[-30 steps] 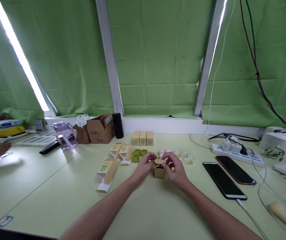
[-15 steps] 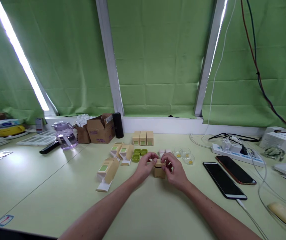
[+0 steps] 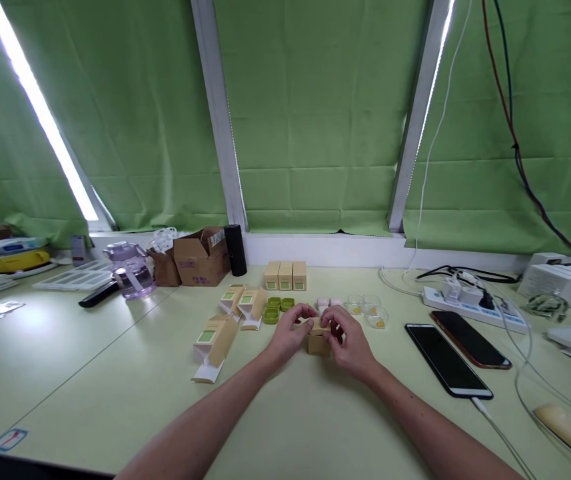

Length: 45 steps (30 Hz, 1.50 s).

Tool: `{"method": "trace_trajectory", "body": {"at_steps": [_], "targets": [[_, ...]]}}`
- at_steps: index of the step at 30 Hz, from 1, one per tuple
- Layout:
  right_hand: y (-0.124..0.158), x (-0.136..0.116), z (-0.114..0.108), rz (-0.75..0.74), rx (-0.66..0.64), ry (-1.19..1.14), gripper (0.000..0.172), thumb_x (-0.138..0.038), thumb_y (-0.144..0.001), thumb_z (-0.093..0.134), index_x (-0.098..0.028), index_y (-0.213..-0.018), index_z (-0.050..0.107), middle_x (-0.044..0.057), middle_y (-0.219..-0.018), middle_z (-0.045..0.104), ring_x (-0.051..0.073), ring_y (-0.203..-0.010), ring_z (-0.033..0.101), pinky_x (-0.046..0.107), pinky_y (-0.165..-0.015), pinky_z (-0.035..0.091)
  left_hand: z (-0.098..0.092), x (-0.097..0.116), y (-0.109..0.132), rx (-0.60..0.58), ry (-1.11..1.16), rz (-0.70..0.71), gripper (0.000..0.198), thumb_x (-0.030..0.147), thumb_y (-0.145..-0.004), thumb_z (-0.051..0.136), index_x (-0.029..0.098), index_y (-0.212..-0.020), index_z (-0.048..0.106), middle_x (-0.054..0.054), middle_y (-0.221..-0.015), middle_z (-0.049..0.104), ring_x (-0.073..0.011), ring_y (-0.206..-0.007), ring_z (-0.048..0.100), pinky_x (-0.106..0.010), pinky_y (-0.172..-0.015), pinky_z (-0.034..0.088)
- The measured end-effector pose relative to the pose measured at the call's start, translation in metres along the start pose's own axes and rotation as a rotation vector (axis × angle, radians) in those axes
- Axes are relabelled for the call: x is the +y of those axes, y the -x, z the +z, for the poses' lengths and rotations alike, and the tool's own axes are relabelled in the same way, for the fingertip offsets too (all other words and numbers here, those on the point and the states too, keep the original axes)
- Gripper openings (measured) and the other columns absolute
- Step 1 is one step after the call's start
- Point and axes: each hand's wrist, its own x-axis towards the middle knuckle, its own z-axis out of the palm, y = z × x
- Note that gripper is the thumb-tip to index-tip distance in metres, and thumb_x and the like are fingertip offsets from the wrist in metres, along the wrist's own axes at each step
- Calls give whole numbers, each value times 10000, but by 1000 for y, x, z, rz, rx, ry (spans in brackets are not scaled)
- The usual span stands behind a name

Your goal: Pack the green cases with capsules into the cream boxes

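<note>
A small brown cardboard box [image 3: 319, 344] stands upright on the table between my hands, its top flap almost level with the rim. My left hand [image 3: 291, 331] is closed, thumb and fingertips at the box's upper left edge. From the other side my right hand [image 3: 348, 337] pinches the upper right edge of the same box. Just behind my fingers are green square cups [image 3: 272, 315] and small pink-white pieces [image 3: 323, 304], partly hidden. Clear round containers [image 3: 377, 319] with yellow bits inside sit beyond my right hand.
Opened boxes with green labels [image 3: 215, 337] lie to the left. Three closed boxes [image 3: 286, 275] stand in a row at the back. Phones [image 3: 448, 361], a power strip [image 3: 475, 308] and cables occupy the right; a purple water jug [image 3: 132, 273] and a carton [image 3: 200, 260] stand left.
The lid flap of the small box has come down, and the dark gap under its front edge has closed. Both hands stay in nearly the same place.
</note>
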Motion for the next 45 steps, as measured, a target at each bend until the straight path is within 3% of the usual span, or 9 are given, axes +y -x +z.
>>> {"method": "trace_trajectory", "body": {"at_steps": [35, 45], "targets": [[-1, -2, -1, 0, 11, -18, 89, -140, -836, 590, -229, -827, 589, 63, -1026, 616, 167, -706, 540, 293, -588, 438, 0, 6, 1, 10, -54, -6, 234, 208, -772, 642, 212, -1004, 667, -72, -1078, 718, -261, -1064, 647, -396, -951, 475], [-1, -2, -4, 0, -17, -6, 131, -110, -811, 589, -220, -756, 545, 60, -1056, 612, 154, -702, 545, 287, -588, 430, 1, 4, 2, 8, -62, -21, 263, 170, -759, 629, 214, -1017, 655, -75, -1102, 710, -257, -1084, 638, -396, -965, 462]]}}
